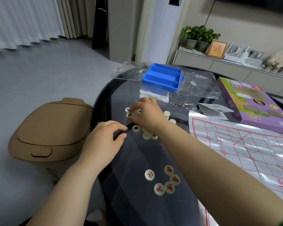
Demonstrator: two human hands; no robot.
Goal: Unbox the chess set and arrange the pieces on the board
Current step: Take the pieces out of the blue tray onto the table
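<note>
Chess pieces w/ red marks, five of them, lie nearest me on the dark glass table, bunched close, some touching. Just to their right the board, a white sheet w/ red grid, lies flat on the table's right side.

Further out, my left hand rests near the table's left edge, fingers loosely curled, nothing in it that I can see. Right hand reaches across past it, thumb and fingers pinching one black-marked piece. Under and around that hand sits a loose pile of more pale pieces, some w/ black marks, a few hidden by the wrist.

Beyond the pile: small clear bag, metal wire puzzle, folded leaflet. Purple box lies at the board's far edge, touching it.

At the far rim a blue tray w/ long compartments sits on the small bag's far end, clear lid to its left, crumpled plastic wrap to its right.

On the floor left of the table, a tan lidded bin. At the back wall, potted plants and a framed picture on a low cabinet.
</note>
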